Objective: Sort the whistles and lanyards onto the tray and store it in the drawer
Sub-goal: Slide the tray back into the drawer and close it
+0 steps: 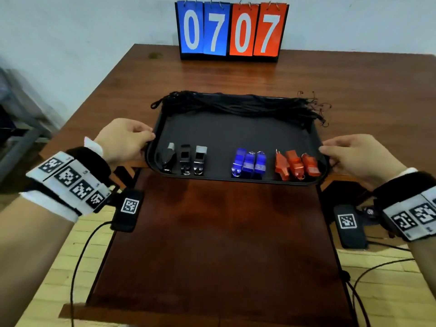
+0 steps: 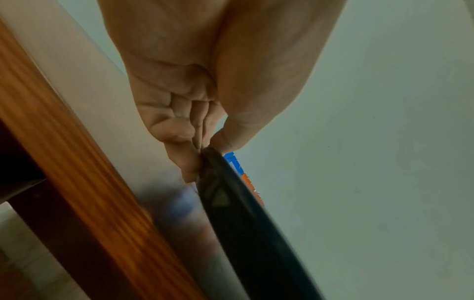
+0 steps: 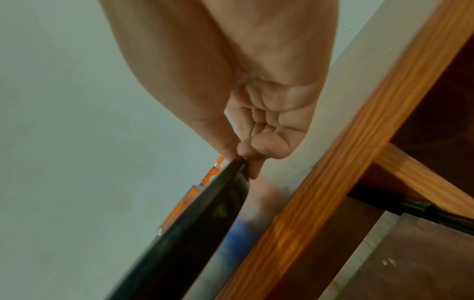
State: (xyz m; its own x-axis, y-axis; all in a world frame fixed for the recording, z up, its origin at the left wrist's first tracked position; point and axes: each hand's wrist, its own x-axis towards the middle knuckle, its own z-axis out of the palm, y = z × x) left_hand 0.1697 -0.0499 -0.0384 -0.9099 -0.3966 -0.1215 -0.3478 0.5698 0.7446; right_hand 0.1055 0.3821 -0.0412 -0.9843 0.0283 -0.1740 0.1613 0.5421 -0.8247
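At the front edge of the table (image 1: 236,74), you've got the black tray (image 1: 236,131) held by both short sides. Your left hand (image 1: 122,140) pinches the left rim, thumb on top and fingers tucked underneath. Your right hand (image 1: 361,156) does the same on the right rim, and both wrist views show that pinch pretty clearly. The tray's near edge sticks out past the tabletop, over the open drawer (image 1: 212,232). Can't tell if it's lifted or resting on the wood.

On the tray, the bundle of black lanyards (image 1: 236,105) lies across the far side, with ends spilling over the rim left and right. Along the near side are three groups of three: black-and-silver whistles (image 1: 185,159) on the left, blue whistles (image 1: 249,162) in the middle, orange whistles (image 1: 296,165) on the right. The flip scoreboard (image 1: 232,29) at the back of the table reads 07 07.
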